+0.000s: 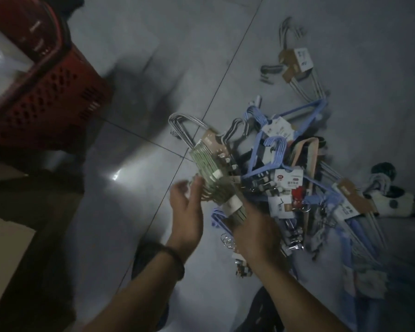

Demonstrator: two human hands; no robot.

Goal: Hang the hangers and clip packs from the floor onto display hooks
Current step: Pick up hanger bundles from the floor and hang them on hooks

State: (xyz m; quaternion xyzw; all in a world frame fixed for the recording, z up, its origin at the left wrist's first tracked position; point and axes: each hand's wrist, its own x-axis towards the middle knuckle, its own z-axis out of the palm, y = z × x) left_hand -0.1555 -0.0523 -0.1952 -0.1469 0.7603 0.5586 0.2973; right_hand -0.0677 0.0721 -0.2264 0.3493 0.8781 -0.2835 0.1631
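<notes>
A: Item: green hanger bundle (211, 173). Location?
B: Raised above the floor pile (290, 178). Its end is held in your right grip (256, 233). Your left grip (187, 209) touches its side; blur hides whether it is closed, so cannot tell.
A: Hung so far?
B: Nothing shown hung. Most stock lies on the floor (153, 68).

Single head-worn view, wide-angle, aimed steeply down at the floor (225, 32), with the frame rolled so the tile joints run diagonally. Close range: both forearms enter from the bottom edge, left hand (187, 212) and right hand (256, 231) at mid-frame beside the pile of hangers (297, 178). A basket (46, 97) is cut off by the upper left edge, and motion blur softens detail.
</notes>
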